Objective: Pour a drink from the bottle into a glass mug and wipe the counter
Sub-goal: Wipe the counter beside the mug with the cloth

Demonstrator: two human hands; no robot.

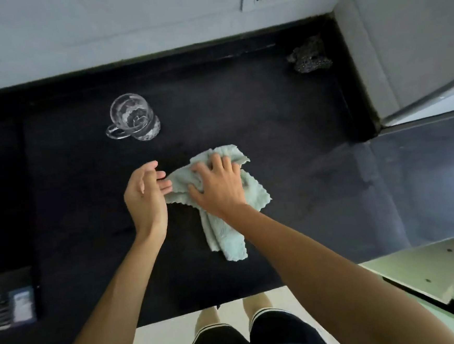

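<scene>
Bunches soft, limp cloth (225,234) mid-bench (300,152) under right hand (219,188), fingers (219,160) bent into it. Rests left hand (143,197) loose-fingered at its edge. Should slide lightly; best gripped by a gathered fold. Lies well apart from fragile mug (132,119).

dim cool light | sheen on counter (299,139) right | soft blur | edges bowed
</scene>
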